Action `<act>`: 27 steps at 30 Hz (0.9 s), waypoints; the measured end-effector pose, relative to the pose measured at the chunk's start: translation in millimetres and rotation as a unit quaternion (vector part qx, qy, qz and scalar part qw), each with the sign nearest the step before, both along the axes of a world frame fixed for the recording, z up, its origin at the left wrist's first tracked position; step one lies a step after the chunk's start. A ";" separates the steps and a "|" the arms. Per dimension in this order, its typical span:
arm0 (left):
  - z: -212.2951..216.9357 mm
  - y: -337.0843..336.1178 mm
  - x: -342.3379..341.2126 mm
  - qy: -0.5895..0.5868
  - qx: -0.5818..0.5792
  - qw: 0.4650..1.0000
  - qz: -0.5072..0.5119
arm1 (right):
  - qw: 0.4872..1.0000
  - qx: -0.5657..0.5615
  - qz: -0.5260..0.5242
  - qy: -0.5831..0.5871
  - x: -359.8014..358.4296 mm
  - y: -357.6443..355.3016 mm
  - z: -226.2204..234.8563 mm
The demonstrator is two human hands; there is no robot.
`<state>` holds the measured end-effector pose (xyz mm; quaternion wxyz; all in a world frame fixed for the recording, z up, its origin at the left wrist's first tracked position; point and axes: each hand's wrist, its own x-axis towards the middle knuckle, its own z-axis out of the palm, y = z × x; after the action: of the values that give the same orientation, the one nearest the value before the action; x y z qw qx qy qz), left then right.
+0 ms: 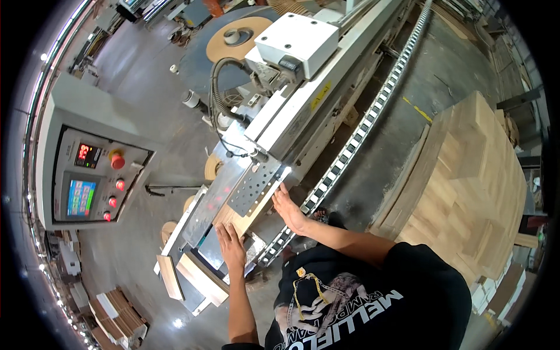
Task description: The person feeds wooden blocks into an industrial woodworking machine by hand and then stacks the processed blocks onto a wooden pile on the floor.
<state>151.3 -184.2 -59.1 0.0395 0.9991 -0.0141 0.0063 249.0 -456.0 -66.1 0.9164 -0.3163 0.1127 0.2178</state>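
Note:
A light wooden board (252, 218) lies on the machine's bed, its far part under a dark perforated plate (255, 188). My left hand (233, 247) rests on the near end of this board with its fingers stretched out. Along the board's right side is my right hand (289, 212), fingers straight and close together, the tips at the edge beside the perforated plate. Neither hand wraps round anything. What lies under the fingertips is hidden.
A control panel (96, 175) with a screen and red buttons stands left. The long machine (297, 44) stretches away, a roller track (356, 137) along its right. Right is a big stack of wooden panels (461, 192); short wooden pieces (202, 279) lie front left.

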 end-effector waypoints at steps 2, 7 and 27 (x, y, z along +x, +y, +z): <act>-1.1 -6.7 1.9 0.000 0.006 1.000 -0.002 | 1.000 0.001 -0.015 -0.022 0.4 -0.3 -4.4; -2.6 -36.5 25.7 -0.021 0.015 1.000 -0.008 | 0.998 -0.031 -0.045 -0.014 18.1 -17.1 -8.9; 6.8 -167.2 123.0 0.079 -0.137 0.971 0.180 | 0.933 -0.317 -0.115 -0.126 112.1 -161.5 -25.8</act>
<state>274.3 -351.3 -52.3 0.1755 0.9677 0.1698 -0.0633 361.2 -617.5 -91.8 0.7940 -0.6001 0.0953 0.0223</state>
